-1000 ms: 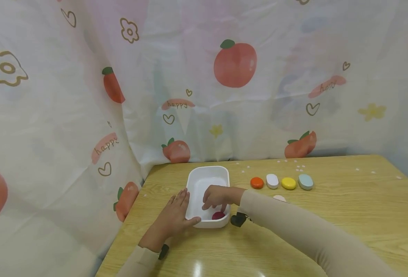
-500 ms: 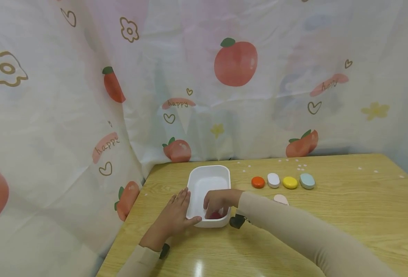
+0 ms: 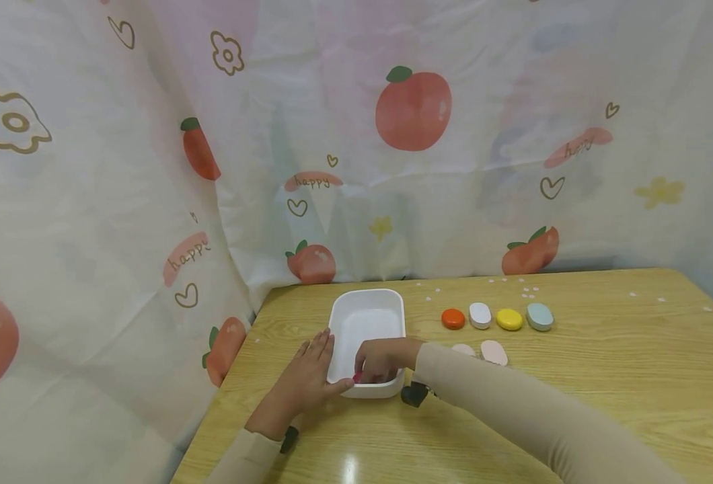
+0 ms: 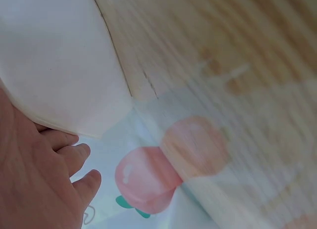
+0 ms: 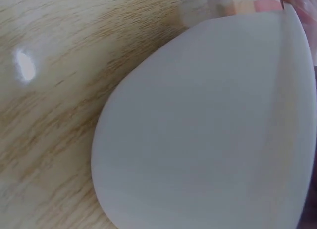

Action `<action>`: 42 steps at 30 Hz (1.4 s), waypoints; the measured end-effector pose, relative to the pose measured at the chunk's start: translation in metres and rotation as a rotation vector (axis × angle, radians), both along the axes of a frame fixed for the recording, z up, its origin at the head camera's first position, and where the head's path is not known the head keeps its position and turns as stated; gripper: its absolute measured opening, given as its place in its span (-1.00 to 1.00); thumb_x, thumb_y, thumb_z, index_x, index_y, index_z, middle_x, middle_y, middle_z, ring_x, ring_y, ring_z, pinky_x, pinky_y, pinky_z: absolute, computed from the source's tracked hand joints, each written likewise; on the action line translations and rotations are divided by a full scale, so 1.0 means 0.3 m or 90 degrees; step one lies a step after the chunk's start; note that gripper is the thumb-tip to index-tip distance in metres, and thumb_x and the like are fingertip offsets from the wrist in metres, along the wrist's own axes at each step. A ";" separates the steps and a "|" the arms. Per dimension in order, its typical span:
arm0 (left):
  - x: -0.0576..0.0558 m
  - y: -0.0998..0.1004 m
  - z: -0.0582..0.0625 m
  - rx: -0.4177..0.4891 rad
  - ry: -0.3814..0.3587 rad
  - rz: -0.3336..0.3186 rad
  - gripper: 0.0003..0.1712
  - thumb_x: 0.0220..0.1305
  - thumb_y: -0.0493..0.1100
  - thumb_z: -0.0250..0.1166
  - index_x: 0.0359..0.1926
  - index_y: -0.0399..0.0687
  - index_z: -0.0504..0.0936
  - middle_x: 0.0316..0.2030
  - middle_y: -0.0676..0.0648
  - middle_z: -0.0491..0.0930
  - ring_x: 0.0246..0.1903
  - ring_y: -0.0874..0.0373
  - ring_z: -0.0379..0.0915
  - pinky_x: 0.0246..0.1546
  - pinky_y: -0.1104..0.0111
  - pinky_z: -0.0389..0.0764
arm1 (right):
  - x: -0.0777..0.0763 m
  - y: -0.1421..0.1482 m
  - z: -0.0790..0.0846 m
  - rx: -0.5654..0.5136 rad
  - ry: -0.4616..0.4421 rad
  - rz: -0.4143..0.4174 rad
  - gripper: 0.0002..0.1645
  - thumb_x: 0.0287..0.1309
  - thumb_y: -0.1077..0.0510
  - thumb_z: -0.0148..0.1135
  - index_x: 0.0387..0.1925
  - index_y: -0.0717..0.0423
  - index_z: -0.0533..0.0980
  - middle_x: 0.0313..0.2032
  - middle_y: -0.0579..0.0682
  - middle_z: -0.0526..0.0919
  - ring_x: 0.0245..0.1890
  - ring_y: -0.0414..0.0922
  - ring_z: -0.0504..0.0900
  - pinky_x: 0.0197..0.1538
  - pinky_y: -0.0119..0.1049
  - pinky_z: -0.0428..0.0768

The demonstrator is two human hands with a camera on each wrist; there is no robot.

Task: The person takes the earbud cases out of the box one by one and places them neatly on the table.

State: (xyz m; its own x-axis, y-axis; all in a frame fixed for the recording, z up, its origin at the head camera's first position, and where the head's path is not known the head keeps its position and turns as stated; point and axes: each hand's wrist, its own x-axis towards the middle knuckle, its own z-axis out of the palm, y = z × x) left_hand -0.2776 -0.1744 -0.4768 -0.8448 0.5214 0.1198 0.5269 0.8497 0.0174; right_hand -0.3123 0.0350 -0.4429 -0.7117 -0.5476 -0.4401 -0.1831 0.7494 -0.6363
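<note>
A white rectangular tub with rounded corners stands on the wooden table. My left hand rests along its left wall, fingers straight and the thumb lying at the near rim. In the left wrist view the fingers of the left hand touch the tub's outside wall. My right hand reaches into the near end of the tub. Its curled fingers grip a small deep-pink rounded piece, mostly hidden by the hand. The tub's outer wall fills the right wrist view, so the fingers are hidden there.
To the right of the tub lie small oval pieces: orange, white, yellow and light blue. Two pale pink ones sit nearer, by the right sleeve. Small white specks dot the table; a printed curtain hangs behind.
My right hand has lowered into the tub and curled its fingers over the deep-pink piece, which shows farther left. A second pale pink piece has come into sight. The left hand stays put.
</note>
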 end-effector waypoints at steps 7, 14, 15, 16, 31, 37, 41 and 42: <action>-0.001 0.000 0.004 -0.001 0.006 -0.006 0.22 0.23 0.60 -0.22 0.46 -0.40 0.04 0.47 -0.28 -0.03 0.45 -0.08 -0.13 0.39 0.01 -0.01 | 0.014 -0.008 -0.003 -0.013 0.043 -0.007 -0.93 0.12 0.22 0.37 -0.35 0.06 0.60 -0.48 -0.08 0.55 -0.49 -0.19 0.49 -0.41 -0.31 0.50; 0.004 -0.001 0.002 -0.002 -0.004 -0.001 0.23 0.23 0.60 -0.24 0.46 -0.39 0.03 0.47 -0.28 -0.04 0.46 -0.09 -0.14 0.39 0.01 -0.02 | 0.025 -0.022 -0.019 -0.047 0.071 -0.018 -0.90 0.10 0.23 0.38 -0.37 0.10 0.58 -0.44 -0.06 0.56 -0.44 -0.17 0.49 -0.40 -0.34 0.47; 0.005 -0.001 0.002 -0.001 -0.005 0.000 0.23 0.23 0.61 -0.25 0.46 -0.39 0.03 0.48 -0.27 -0.04 0.46 -0.09 -0.14 0.39 0.00 -0.02 | 0.025 -0.024 -0.025 -0.054 0.078 -0.018 -0.91 0.10 0.23 0.38 -0.38 0.10 0.58 -0.43 -0.06 0.56 -0.43 -0.17 0.49 -0.38 -0.33 0.46; 0.006 0.000 0.002 0.000 -0.007 0.001 0.23 0.23 0.61 -0.25 0.46 -0.39 0.02 0.48 -0.27 -0.05 0.46 -0.10 -0.15 0.39 0.00 -0.02 | 0.026 -0.027 -0.031 -0.062 0.085 -0.018 -0.91 0.09 0.23 0.38 -0.38 0.10 0.59 -0.43 -0.07 0.56 -0.41 -0.17 0.49 -0.36 -0.33 0.46; 0.000 0.006 0.001 0.005 -0.019 0.002 0.24 0.21 0.62 -0.23 0.48 -0.35 0.01 0.49 -0.24 -0.08 0.47 -0.04 -0.20 0.40 0.02 -0.05 | 0.022 -0.018 -0.035 -0.171 0.057 -0.056 -0.96 0.08 0.28 0.36 -0.38 0.18 0.63 -0.45 -0.07 0.62 -0.40 -0.20 0.54 -0.31 -0.37 0.51; 0.010 0.007 0.005 0.013 -0.012 -0.001 0.24 0.21 0.61 -0.19 0.47 -0.38 0.02 0.48 -0.27 -0.05 0.46 -0.07 -0.15 0.38 -0.01 -0.02 | 0.023 -0.003 -0.015 -0.241 -0.041 -0.097 -0.91 0.14 0.34 0.30 -0.29 0.28 0.57 -0.39 0.06 0.64 -0.36 -0.09 0.66 -0.23 -0.19 0.67; 0.016 0.006 0.008 0.015 -0.005 -0.003 0.23 0.22 0.60 -0.20 0.47 -0.37 0.03 0.48 -0.26 -0.04 0.46 -0.07 -0.14 0.38 -0.02 -0.01 | 0.022 0.014 0.005 -0.253 -0.070 -0.122 -0.87 0.14 0.36 0.29 -0.25 0.30 0.54 -0.31 0.11 0.61 -0.29 -0.02 0.65 -0.20 -0.13 0.68; 0.017 0.005 0.009 0.014 -0.004 -0.003 0.22 0.22 0.60 -0.20 0.47 -0.37 0.04 0.48 -0.26 -0.04 0.46 -0.07 -0.14 0.38 -0.01 -0.01 | 0.021 0.019 0.007 -0.255 -0.071 -0.126 -0.86 0.14 0.35 0.29 -0.24 0.30 0.54 -0.30 0.12 0.60 -0.29 -0.02 0.65 -0.20 -0.13 0.68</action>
State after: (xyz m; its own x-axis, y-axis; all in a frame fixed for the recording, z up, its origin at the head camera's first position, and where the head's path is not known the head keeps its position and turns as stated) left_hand -0.2724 -0.1728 -0.4740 -0.8431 0.5228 0.1260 0.5310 0.8464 0.0402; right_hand -0.3061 0.0406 -0.4407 -0.7800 -0.5490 -0.3005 0.0240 0.4535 -0.8909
